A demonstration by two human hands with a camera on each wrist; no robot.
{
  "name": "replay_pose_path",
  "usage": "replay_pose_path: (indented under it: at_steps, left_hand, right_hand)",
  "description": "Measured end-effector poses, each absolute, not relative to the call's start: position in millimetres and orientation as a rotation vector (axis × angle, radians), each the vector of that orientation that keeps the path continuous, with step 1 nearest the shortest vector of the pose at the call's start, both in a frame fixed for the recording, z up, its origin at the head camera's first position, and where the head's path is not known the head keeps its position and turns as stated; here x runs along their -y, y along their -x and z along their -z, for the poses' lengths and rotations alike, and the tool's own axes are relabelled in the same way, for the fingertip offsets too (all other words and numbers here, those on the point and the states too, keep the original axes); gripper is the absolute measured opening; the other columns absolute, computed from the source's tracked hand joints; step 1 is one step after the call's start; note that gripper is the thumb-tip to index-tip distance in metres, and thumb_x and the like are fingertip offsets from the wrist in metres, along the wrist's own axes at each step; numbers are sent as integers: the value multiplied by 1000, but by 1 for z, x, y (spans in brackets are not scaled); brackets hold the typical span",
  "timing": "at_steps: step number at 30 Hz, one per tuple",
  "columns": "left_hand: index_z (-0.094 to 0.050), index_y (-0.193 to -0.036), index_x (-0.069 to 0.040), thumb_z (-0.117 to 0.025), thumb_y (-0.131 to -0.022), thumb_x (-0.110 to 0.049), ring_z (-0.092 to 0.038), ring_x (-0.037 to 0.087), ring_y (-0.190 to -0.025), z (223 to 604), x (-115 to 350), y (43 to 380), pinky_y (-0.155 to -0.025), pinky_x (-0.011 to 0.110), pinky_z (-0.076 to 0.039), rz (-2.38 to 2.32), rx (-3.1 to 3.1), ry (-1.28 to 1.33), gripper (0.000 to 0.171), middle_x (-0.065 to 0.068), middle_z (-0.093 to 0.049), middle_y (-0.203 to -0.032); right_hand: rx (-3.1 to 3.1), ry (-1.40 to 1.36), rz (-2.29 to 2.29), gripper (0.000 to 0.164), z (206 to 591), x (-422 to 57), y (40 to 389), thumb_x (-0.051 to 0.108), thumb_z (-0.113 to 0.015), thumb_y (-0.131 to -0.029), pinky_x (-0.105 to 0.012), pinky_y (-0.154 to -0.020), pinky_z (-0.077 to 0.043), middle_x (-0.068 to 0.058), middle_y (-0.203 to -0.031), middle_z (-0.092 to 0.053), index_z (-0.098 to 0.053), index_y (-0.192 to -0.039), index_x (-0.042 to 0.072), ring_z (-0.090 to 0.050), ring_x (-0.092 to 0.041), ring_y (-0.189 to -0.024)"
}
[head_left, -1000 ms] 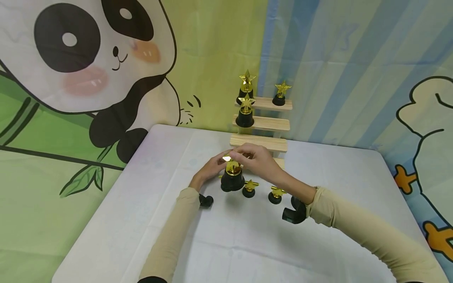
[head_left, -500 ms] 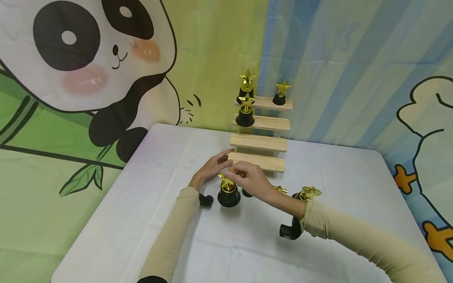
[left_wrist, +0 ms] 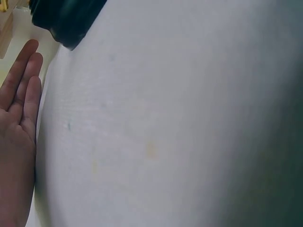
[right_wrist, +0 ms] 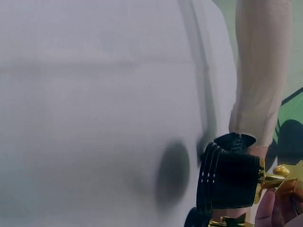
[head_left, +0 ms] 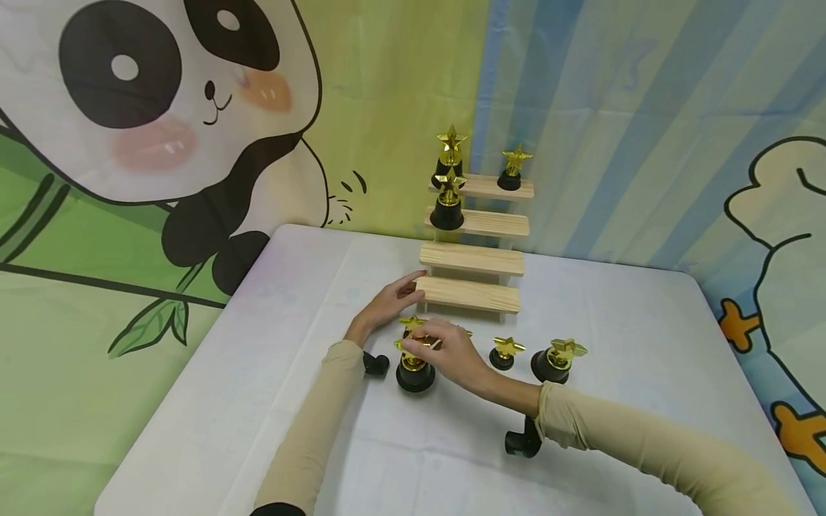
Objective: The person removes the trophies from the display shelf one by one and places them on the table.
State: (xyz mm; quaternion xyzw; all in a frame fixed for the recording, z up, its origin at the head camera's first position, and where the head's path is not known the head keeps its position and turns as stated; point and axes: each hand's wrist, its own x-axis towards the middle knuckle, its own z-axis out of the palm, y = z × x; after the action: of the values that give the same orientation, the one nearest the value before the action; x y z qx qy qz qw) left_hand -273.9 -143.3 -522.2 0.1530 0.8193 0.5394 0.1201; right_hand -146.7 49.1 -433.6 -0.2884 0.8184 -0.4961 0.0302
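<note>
My right hand (head_left: 445,355) pinches the star of a black-based gold star trophy (head_left: 415,378). In the right wrist view, this trophy (right_wrist: 232,182) appears apart from its shadow on the cloth. My left hand (head_left: 387,304) is at the left end of the lowest step of a wooden stepped shelf (head_left: 471,294); the left wrist view shows its fingers (left_wrist: 32,97) extended, gripping nothing. Behind the held trophy another gold star (head_left: 413,324) shows, its base hidden. A small star trophy (head_left: 505,352) and a larger one (head_left: 553,362) stand farther right. My right hand mostly hides another small one.
On the shelf's upper steps stand a trophy (head_left: 448,204), a taller one (head_left: 450,150) behind it, and a small one (head_left: 513,168) to the right. A white cloth covers the table (head_left: 619,308). A printed panda curtain (head_left: 387,107) hangs behind.
My right hand has brought the trophy down and back towards me, away from the shelf's lowest step. The larger trophy on the right has come out from behind my forearm. My left hand barely moved.
</note>
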Motion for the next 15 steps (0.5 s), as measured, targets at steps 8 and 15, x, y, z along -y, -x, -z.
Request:
replay_pose_path:
  at_steps: [8,15]
  left_hand:
    - [-40,-142,-47,-58,-93,-52,-54,22,-124,523,143,275,-107,48,-42,-1583,-2398,-440,53,2,-57,-132]
    - [-40,-145,-40,-59,-95,-44,-53,26,-126,528,142,278,-108,51,-40,-1609,-2389,-440,54,7,-55,-136]
  right_hand:
    - [-2544,921,1552,12,447,-45,145,28,-70,-90,-25,-71,-57,2,-90,-70,-76,-94,18,-65,-6,-82]
    - [-2534,930,1619,10,457,-41,146,25,-70,-90,-28,-70,-58,1,-94,-71,-76,-93,18,-66,-9,-85]
